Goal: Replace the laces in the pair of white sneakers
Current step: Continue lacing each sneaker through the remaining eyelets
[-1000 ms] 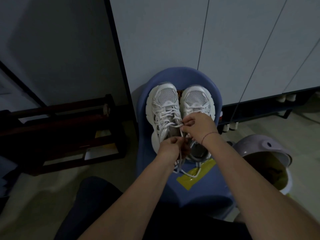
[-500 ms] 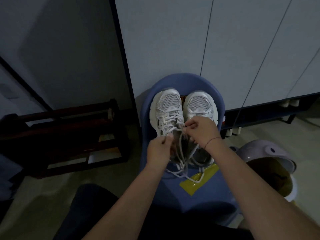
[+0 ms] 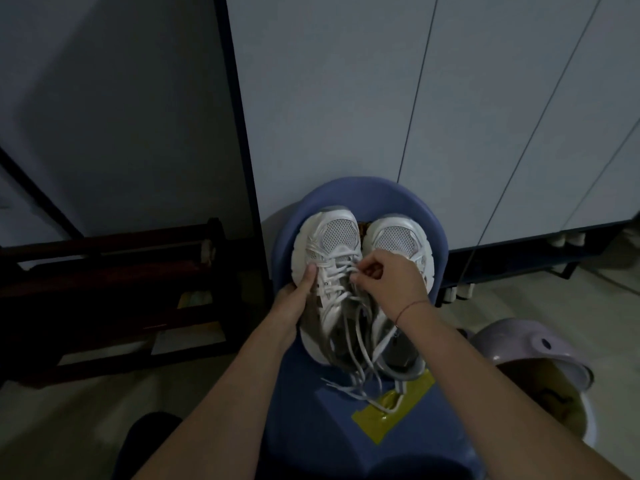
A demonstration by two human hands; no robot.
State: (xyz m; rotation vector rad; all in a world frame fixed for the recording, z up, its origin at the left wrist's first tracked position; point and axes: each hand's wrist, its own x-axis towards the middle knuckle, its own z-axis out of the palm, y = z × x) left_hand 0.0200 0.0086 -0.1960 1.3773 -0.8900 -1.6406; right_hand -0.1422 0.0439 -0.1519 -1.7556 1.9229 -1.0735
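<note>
Two white sneakers stand side by side, toes pointing away, on a blue plastic chair (image 3: 349,431). The left sneaker (image 3: 332,244) is laced partway with a white lace (image 3: 356,344), whose loose ends trail down over the heel onto the seat. My left hand (image 3: 294,299) grips the left sneaker's outer side, thumb up along the eyelets. My right hand (image 3: 388,278) pinches the lace at a crossing near the middle of the left sneaker and covers much of the right sneaker (image 3: 398,237).
A strip of yellow tape (image 3: 388,414) is stuck on the seat near the lace ends. A pale lilac bin with a swing lid (image 3: 540,355) stands at the right. A dark wooden rack (image 3: 114,292) sits at the left. White cabinet doors (image 3: 450,98) rise behind the chair.
My left hand let go of the lace and moved to the left sneaker's side. My right hand shifted up to a higher lace crossing. The lace ends now hang slack.
</note>
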